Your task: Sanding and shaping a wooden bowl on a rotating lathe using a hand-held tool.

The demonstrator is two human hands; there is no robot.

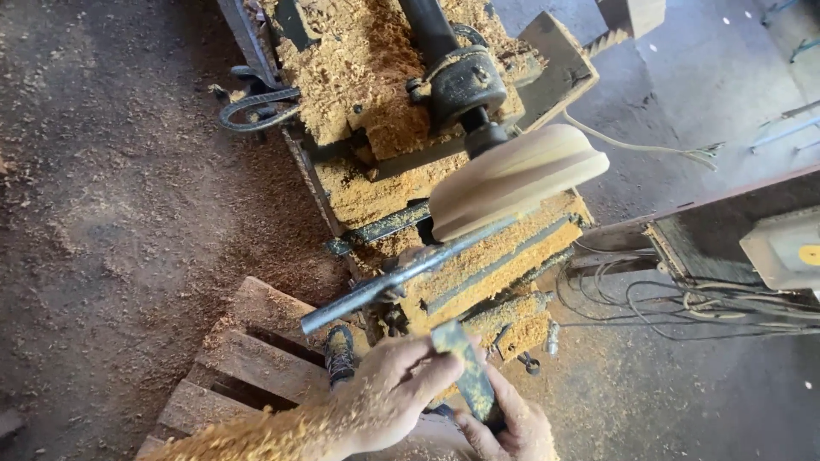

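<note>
We hold a flat dark chisel (468,376) w/ both hands at the bottom of the view: left hand (389,399) pinches the blade near its upper end, right hand (512,431) wraps the handle part below, so each grip is pressed on the tool. Its long axis runs from lower right up to upper left, tip pointing toward the lathe bed (491,265) & the pale wood disc (517,179). To do this well, we judge: lay the blade on the metal rest bar (401,277) first, keep elbows close, approach the disc slowly.
</note>
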